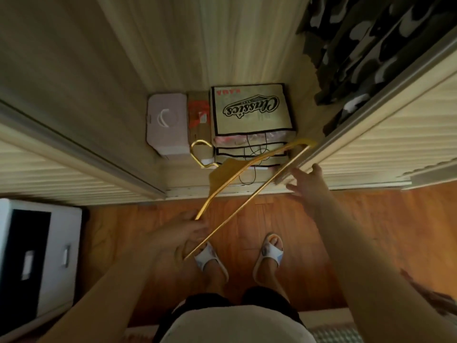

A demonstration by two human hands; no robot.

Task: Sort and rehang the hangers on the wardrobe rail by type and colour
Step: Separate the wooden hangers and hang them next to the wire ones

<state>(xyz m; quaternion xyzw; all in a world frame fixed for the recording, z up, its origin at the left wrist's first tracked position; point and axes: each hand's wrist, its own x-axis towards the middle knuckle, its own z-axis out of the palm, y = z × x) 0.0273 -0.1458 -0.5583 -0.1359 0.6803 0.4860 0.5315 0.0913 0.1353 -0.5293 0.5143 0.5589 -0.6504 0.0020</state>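
Note:
A yellow-gold hanger (249, 191) with a metal hook slants across the middle of the head view, its hook end toward the wardrobe floor. My left hand (183, 231) grips its lower corner, fingers curled round the shoulder and the bottom bar. My right hand (306, 179) reaches forward with fingers spread, just beside the hanger's far end at the right sliding door's edge; it holds nothing. No rail is in view.
On the wardrobe floor sit a white box (165, 125), a brown carton (199, 115) and a stack of "Classics" bags (252, 112). Camouflage clothing (371, 45) hangs at upper right. Sliding doors flank the opening. A white drawer unit (49, 256) stands at left. My slippered feet are on the wooden floor.

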